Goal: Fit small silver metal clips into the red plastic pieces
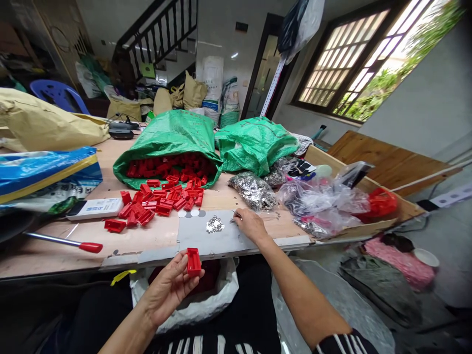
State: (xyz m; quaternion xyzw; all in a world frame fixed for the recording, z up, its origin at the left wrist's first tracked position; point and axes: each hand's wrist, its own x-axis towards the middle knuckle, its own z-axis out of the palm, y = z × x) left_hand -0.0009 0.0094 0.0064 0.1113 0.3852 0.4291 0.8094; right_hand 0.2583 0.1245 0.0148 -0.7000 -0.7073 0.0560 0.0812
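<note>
My left hand (170,282) holds a small red plastic housing (193,262) between thumb and fingers, just in front of the table edge. The housing is a rectangular box with its hollow side towards me. My right hand (251,226) is over the grey mat (190,238), its fingers pinched on a thin dark metal piece (237,214) whose kind is too small to tell. Left of that hand, a little heap of shiny metal parts (215,224) lies on the mat. A loose pile of red housings (162,201) spreads on the table behind.
A green sack (173,130) opens towards me, full of red housings. Beside it lie another green sack (254,142), a clear bag of metal parts (254,191) and a wooden tray (409,212) with plastic bags. A red-handled lever (90,247) sticks out at left. A white sack (226,290) hangs open below.
</note>
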